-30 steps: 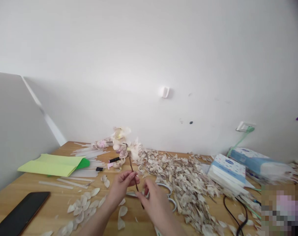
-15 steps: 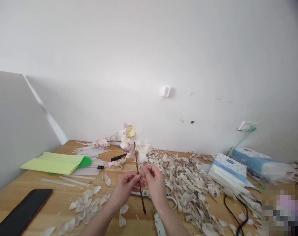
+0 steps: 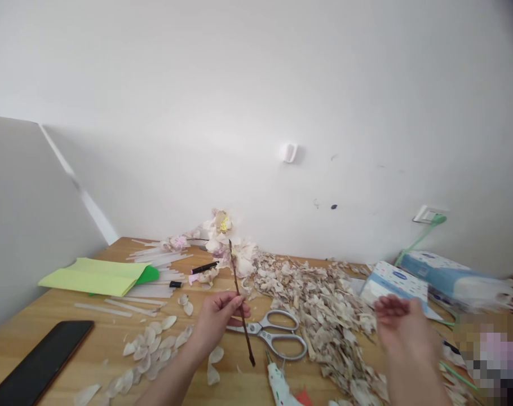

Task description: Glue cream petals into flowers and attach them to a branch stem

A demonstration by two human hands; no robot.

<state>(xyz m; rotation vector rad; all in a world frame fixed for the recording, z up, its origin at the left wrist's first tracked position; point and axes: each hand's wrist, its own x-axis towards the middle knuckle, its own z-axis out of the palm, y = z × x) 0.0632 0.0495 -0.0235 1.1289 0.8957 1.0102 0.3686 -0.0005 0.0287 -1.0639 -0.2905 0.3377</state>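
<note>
My left hand pinches a thin brown twig between thumb and fingers; the twig stands tilted, its top overlapping pale artificial-looking blossoms behind it. My right hand is off to the right, in front of a tissue pack. Its fingers are loosely curled and a little blurred, and nothing shows in them. Silver-grey scissors lie between the hands. Nearer me is a white, spotted glue gun with an orange-red part. A large heap of dry, pale petals spreads between the scissors and my right hand.
At left lie a black phone, yellow-green paper, translucent sticks and loose whitish petals. A black marker is near the blossoms. Another tissue pack and a green cord are at right, against the wall.
My right hand has let go near the twig and swung right, to the front of the tissue pack. That uncovers the scissors' handles. My left hand still holds the twig.
</note>
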